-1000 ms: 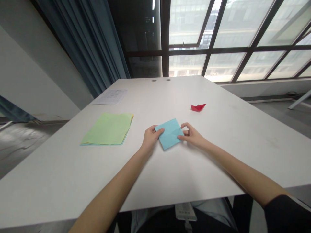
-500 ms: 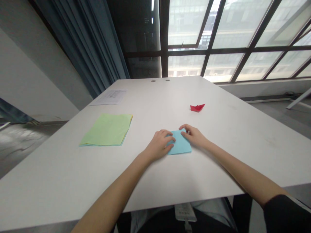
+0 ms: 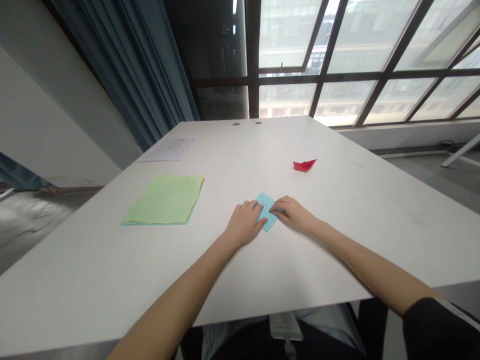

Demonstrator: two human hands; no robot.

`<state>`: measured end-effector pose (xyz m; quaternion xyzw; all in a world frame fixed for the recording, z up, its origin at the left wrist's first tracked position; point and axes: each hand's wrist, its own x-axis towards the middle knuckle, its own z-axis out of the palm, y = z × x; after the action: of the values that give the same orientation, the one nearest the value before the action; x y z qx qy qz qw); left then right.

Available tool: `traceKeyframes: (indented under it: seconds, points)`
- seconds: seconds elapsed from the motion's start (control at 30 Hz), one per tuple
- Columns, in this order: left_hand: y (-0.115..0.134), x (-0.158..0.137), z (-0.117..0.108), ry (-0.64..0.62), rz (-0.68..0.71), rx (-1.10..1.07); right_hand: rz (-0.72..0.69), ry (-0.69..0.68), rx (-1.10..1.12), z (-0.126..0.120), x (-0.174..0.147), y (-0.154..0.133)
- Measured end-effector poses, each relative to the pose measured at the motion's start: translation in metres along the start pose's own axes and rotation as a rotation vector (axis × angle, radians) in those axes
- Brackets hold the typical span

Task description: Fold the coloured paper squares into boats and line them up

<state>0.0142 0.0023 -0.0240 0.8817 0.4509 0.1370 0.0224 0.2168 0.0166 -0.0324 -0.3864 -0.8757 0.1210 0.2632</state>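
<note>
Around you, a wide white table (image 3: 345, 260) stretched away toward a window (image 3: 288, 35) with dark frames, and a blue curtain (image 3: 138, 65) hung beyond its far left edge. To your left lay a stack of square paper (image 3: 165, 200), light green on top, with yellow and blue edges showing beneath; behind it, nearer the far end, was a printed sheet (image 3: 168, 150), its writing too small to read. A small red paper boat (image 3: 304, 166) sat beyond your right hand (image 3: 292, 214), near it but apart. At the bottom, a badge (image 3: 285, 327) hung in front of your dark clothing. The blue paper (image 3: 265, 202), folded small, lay on the table straight in front of you, between your hands, and these were what blocked the view of its left and right sides. It was turned like a diamond: one corner pointed away toward the window, the opposite one back toward you. The part in sight ran longest between those two corners, though its true long axis could not be told. Your left hand (image 3: 245, 220) rested over its left side, fingers loosely spread, thumb apart; your right hand pinched its right edge between thumb and fingertips.
</note>
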Motion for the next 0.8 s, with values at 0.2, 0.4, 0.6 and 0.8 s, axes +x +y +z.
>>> traceKeyframes:
  seconds: [0.2, 0.4, 0.6, 0.8]
  points:
    - [-0.002, -0.001, 0.007, -0.142, -0.046, -0.037, 0.030, -0.034, -0.046, 0.000, 0.000, 0.001]
    - [-0.002, -0.003, 0.005, -0.169, -0.075, -0.033, 0.059, -0.085, -0.050, -0.004, 0.000, 0.000]
    - [-0.003, -0.003, 0.003, -0.237, -0.131, 0.057, 0.105, -0.119, -0.100, -0.011, -0.001, 0.004]
    - [-0.006, -0.003, 0.002, -0.211, -0.155, 0.085, 0.131, -0.098, -0.136, -0.017, -0.004, 0.015]
